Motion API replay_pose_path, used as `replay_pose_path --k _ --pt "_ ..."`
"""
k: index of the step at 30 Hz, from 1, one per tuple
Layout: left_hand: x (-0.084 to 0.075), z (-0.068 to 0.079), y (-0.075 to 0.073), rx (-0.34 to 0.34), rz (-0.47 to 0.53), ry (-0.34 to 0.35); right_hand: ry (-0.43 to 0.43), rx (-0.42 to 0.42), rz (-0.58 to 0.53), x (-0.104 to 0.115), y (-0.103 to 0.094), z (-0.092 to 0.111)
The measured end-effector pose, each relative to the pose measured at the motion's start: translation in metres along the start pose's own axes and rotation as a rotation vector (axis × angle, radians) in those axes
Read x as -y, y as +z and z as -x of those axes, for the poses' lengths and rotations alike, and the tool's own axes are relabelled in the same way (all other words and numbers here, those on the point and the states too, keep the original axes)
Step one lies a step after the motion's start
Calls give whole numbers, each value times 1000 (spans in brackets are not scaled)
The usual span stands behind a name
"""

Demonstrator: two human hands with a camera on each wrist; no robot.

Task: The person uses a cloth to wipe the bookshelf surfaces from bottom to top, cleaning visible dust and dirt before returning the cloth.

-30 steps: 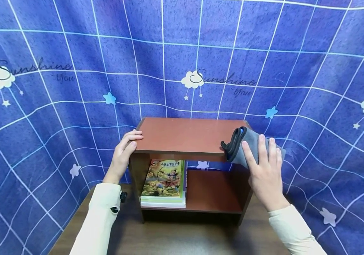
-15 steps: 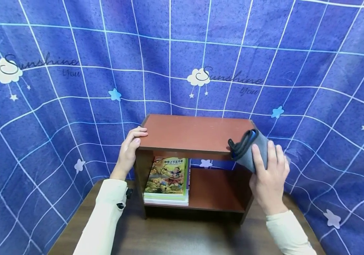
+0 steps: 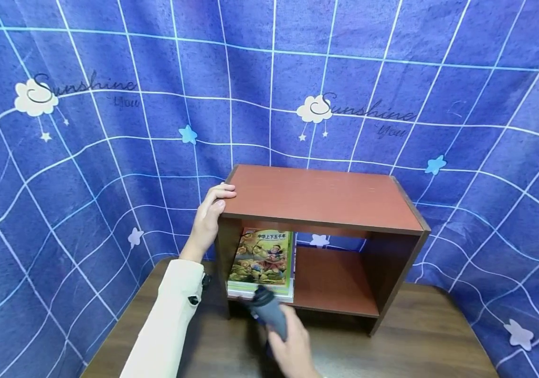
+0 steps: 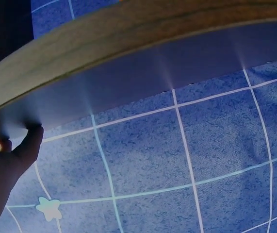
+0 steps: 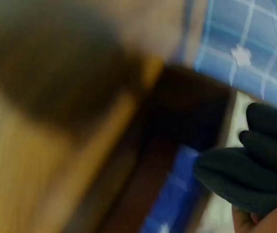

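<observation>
A small wooden shelf (image 3: 321,197) with a reddish-brown top and dark side panels stands on the table. My left hand (image 3: 208,220) holds its upper left corner, the fingers bent over the edge onto the top. In the left wrist view, fingertips (image 4: 34,130) meet the shelf's smooth surface. My right hand (image 3: 294,344) grips a folded grey cloth (image 3: 271,312) with a black edge, low in front of the shelf. The cloth, blurred in the head view, overlaps the front of the lower board; in the right wrist view the dark folded cloth (image 5: 245,170) bulges out beyond the hand.
Books (image 3: 262,257) with a colourful illustrated cover lie stacked at the left of the lower board (image 3: 333,281). Behind the shelf hangs a blue curtain (image 3: 156,105) with a white grid. The brown wooden table (image 3: 420,336) extends to the right and front.
My right hand has carried the cloth from the shelf's top right corner down and left to the front of the books. My left hand stays on the corner; the view has shifted rightward.
</observation>
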State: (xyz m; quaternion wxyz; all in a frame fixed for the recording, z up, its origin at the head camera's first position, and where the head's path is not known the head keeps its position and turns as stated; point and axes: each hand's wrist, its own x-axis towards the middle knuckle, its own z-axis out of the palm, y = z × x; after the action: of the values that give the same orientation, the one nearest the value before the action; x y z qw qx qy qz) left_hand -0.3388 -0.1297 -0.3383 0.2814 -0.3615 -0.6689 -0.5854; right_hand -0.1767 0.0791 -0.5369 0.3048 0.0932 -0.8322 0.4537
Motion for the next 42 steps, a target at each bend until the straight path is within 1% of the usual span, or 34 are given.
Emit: replay_pose_path --k 1,3,4,6,8,10,13,15,18,21,25,26,29,32,36,42 --pt "-5 0 2 9 2 -3 -11 47 -21 0 14 4" --pt "-16 -1 5 22 7 -12 -58 92 -51 -1 40 10" --pt "-22 -1 6 29 7 -19 -95 91 -74 0 52 11" --pt "-31 -1 6 37 9 -35 -153 64 -105 1 74 14" --pt "-35 -1 6 39 10 -41 -183 -6 -100 3 95 16" --pt "-36 -1 4 33 14 -40 -151 -72 -69 6 114 17" --pt "-36 -1 3 24 16 -32 -34 -152 -17 9 137 16" --pt "-36 -2 3 28 10 -31 39 -197 0 10 147 13" --pt "-36 -2 4 35 5 -38 97 -261 12 9 157 9" --pt "-22 0 3 28 4 -35 89 -301 32 5 160 5" --pt "1 2 0 14 5 -27 47 -325 75 -2 159 3" --pt "4 3 -1 13 2 -22 41 -330 85 -4 158 2" --pt "8 3 -2 13 3 -10 52 -340 100 -11 150 2" --pt "9 3 -3 13 7 1 89 -350 92 -17 137 3" --pt "9 2 -4 13 18 11 137 -351 82 -26 116 3" --pt "11 1 -4 12 9 41 191 -336 98 -44 81 5"
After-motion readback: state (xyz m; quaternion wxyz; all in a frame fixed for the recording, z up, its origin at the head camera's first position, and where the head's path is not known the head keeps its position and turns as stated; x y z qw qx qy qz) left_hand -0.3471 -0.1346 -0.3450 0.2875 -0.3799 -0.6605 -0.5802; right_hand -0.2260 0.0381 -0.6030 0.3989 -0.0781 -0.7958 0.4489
